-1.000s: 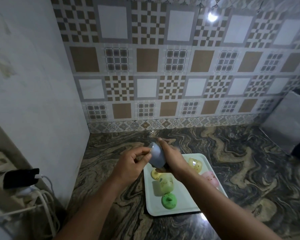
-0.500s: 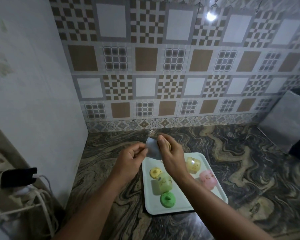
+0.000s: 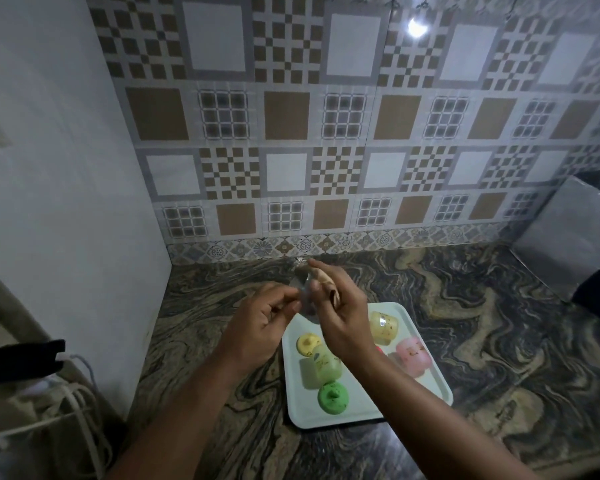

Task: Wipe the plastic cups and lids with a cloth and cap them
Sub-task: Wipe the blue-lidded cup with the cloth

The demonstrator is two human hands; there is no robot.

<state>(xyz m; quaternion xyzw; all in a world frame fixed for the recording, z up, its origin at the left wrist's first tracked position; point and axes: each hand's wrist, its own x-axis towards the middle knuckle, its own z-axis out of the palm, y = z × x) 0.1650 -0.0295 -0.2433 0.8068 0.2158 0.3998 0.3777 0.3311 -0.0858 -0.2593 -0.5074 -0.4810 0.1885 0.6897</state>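
Since a second ago the grey-blue cup (image 3: 303,292) has turned from broadside to nearly edge-on and blurred, so its axis cannot be told. It sits between both hands above the white tray's (image 3: 426,368) far left corner. The right hand (image 3: 340,317) curls round it with a tan cloth (image 3: 328,284); the left hand (image 3: 264,323) pinches its near edge. Smooth yellow, green and pink plastic cups lie on the tray.
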